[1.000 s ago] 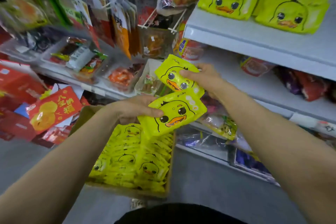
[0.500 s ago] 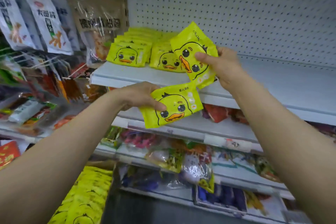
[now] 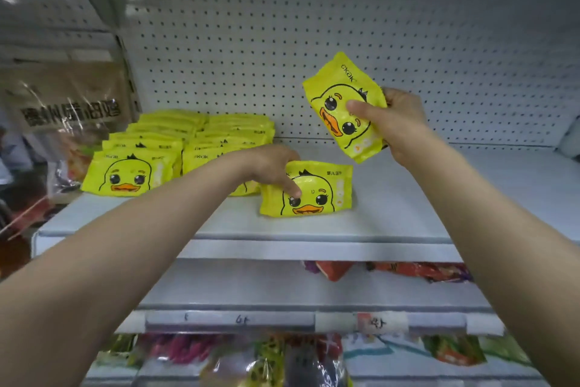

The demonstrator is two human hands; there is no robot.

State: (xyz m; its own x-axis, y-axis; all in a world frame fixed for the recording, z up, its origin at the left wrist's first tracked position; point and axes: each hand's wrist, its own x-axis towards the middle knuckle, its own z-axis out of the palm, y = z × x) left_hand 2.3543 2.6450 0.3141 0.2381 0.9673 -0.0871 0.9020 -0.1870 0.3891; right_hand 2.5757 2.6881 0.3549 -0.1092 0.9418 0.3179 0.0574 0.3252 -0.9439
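Observation:
My left hand (image 3: 272, 168) holds a yellow duck-face packet (image 3: 317, 192) that lies flat on the white shelf (image 3: 408, 198), thumb on its front, fingers behind its top edge. Just left of it stand two rows of the same yellow duck packets (image 3: 163, 151), stacked one behind another. My right hand (image 3: 394, 121) grips a second yellow duck packet (image 3: 340, 104) in the air above the shelf, tilted, thumb across the duck's face.
A white pegboard back wall (image 3: 314, 35) rises behind the shelf. Hanging clear snack bags (image 3: 66, 110) crowd the left side. Lower shelves (image 3: 282, 320) carry price labels and mixed colourful snack packets (image 3: 251, 358). The shelf runs bare to the right of the packets.
Both hands rose from a box of duck packets below to the upper shelf. The left hand's packet has come down onto the shelf beside the rows; the right hand's packet stays aloft.

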